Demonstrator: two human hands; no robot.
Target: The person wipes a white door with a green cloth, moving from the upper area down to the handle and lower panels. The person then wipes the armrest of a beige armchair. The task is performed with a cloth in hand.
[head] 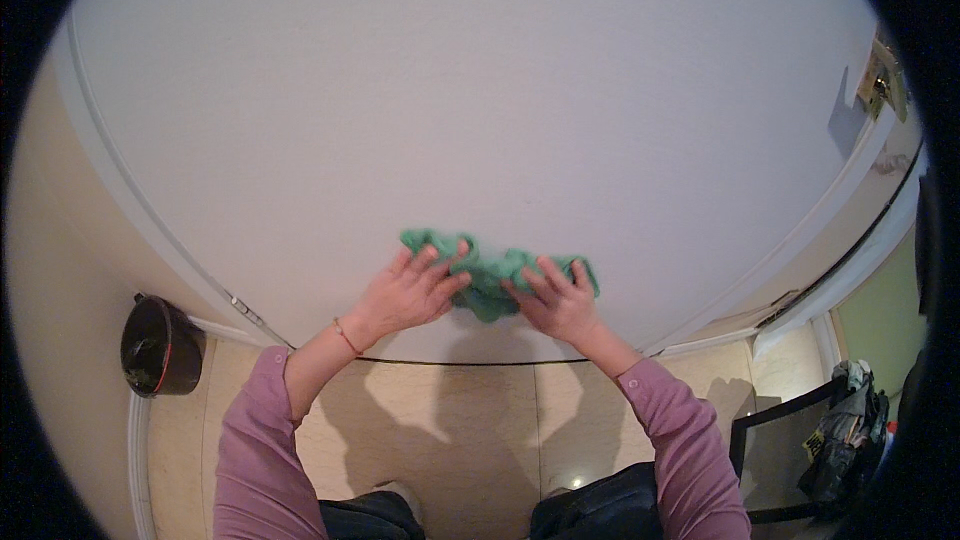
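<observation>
Low on a white door (480, 127), a crumpled green cloth (487, 289) lies bunched against the surface. My left hand (412, 289) grips its left part, fingers bent over the folds. On the cloth's right part is my right hand (559, 296), with its fingers spread over the fabric and partly hiding it. Both hands are slightly blurred. The palms' contact with the cloth is out of sight.
A black bucket (161, 349) stands by the left wall. A metal hinge (246, 309) sits on the door's left edge, a brass-coloured handle (881, 82) at the far right. At lower right, dark bags (840, 450) hang by a black-framed stand (737, 446) on the tiled floor (480, 450).
</observation>
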